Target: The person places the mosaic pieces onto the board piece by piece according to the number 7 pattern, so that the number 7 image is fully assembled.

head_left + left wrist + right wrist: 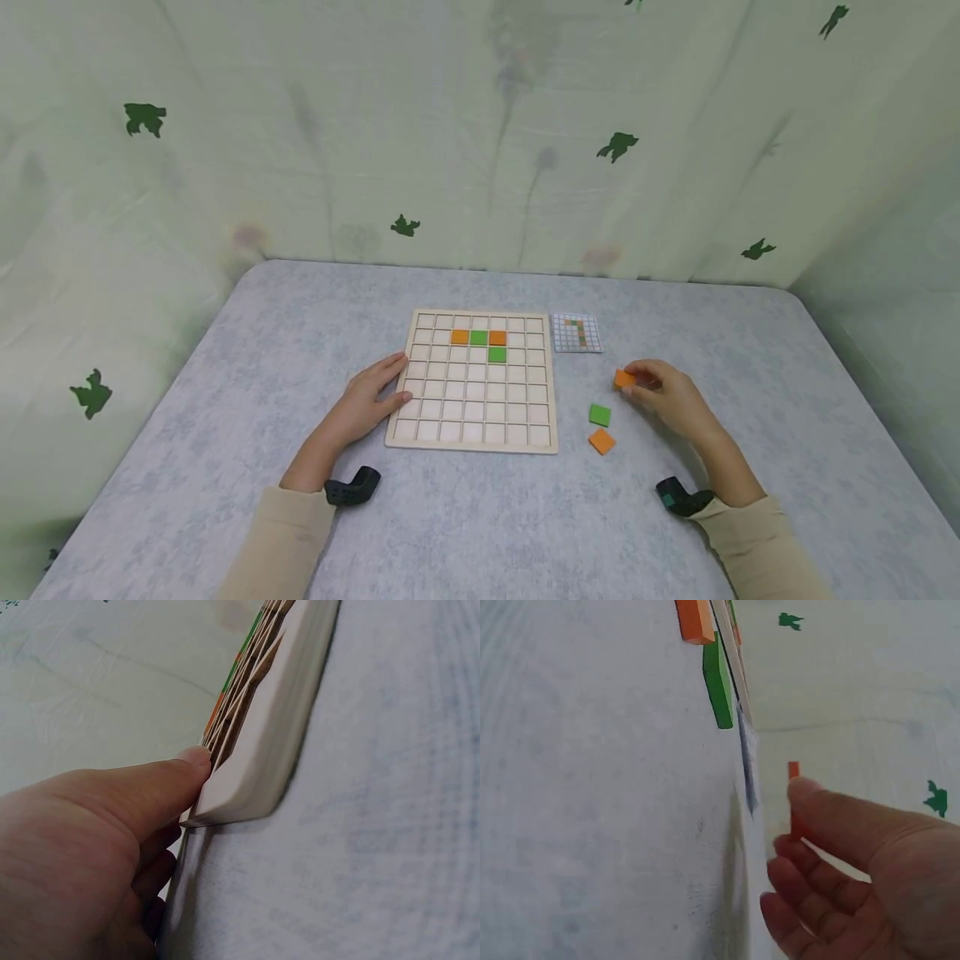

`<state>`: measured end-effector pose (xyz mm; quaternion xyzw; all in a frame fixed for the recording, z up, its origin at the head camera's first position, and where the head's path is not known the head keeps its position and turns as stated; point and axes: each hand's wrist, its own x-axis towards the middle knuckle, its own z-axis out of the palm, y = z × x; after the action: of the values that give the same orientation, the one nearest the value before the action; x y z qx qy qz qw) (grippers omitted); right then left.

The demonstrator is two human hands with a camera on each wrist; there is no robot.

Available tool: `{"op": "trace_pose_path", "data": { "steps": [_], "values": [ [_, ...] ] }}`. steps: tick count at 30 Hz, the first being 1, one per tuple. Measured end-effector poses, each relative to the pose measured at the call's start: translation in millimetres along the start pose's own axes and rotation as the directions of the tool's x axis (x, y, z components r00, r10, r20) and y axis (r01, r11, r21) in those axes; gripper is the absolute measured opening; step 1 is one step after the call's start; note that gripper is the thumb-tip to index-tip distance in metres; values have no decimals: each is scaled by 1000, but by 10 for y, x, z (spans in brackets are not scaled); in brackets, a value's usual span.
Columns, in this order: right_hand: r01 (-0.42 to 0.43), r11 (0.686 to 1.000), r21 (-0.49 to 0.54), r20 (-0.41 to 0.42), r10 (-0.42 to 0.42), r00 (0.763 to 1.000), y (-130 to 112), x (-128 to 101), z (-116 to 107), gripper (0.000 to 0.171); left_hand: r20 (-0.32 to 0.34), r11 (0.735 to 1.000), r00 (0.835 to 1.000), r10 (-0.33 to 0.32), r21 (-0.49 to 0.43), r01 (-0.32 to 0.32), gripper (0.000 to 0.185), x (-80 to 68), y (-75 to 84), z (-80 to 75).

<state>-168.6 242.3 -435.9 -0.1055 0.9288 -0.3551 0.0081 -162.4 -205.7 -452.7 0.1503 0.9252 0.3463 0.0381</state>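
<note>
A wooden grid board (472,451) lies flat on the table, with orange and green square tiles set in its upper cells. My left hand (367,401) rests at the board's left edge, its thumb (169,784) on the rim and the fingers lying loosely along the side. Right of the board, my right hand (669,400) pinches an orange tile (623,379) between thumb and fingers, apart from the tabletop in the right wrist view. Nearer me lie a loose green tile (600,414) and a loose orange tile (602,441).
A small pattern card (577,333) with a coloured grid lies beside the board's upper right corner. The grey-blue table (480,533) ends at a pale curtain (450,133) with green leaf-like patches. Each wrist carries a black camera mount.
</note>
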Motion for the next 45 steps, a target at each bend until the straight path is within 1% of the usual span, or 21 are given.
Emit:
{"op": "trace_pose_path", "data": {
  "steps": [5, 7, 10, 17, 21, 26, 30, 34, 38, 45],
  "values": [
    [126, 992, 29, -32, -125, 992, -213, 14, -8, 29, -8, 1000, 1000, -2, -2, 2, 62, 3, 4, -5],
    [162, 986, 45, -40, -161, 986, -327, 26, 9, 28, -9, 1000, 1000, -2, -4, 2, 62, 2, 4, -4],
    [194, 979, 69, -45, -191, 981, -502, 60, 58, 29, -10, 1000, 1000, -3, -4, 3, 62, 0, 1, 1],
    [289, 946, 145, -50, -284, 957, -832, 230, 288, 29, -5, 1000, 1000, -8, -2, 7, 62, -7, 14, -9],
    [321, 935, 151, -28, -321, 947, -942, 342, 487, 30, -7, 1000, 1000, 7, -5, -7, 63, -4, 4, -13],
    [301, 939, 167, 22, -308, 951, -1008, 454, 747, 30, -4, 1000, 1000, 13, -13, -13, 63, 0, -1, -8],
    [281, 944, 173, 35, -291, 956, -1021, 530, 917, 30, -4, 1000, 1000, 5, -18, -5, 63, 1, 3, -4],
    [248, 951, 187, 40, -260, 965, -1010, 590, 1038, 28, -5, 1000, 1000, 5, -14, -5, 63, 1, 13, -7],
    [241, 954, 178, 34, -251, 967, -1007, 624, 1095, 22, -5, 1000, 1000, 6, -11, -6, 63, 1, 13, -7],
    [241, 962, 129, 72, -251, 965, -1030, 630, 1089, 21, -5, 1000, 1000, -6, -6, 6, 63, 2, 8, 2]
  ]
}}
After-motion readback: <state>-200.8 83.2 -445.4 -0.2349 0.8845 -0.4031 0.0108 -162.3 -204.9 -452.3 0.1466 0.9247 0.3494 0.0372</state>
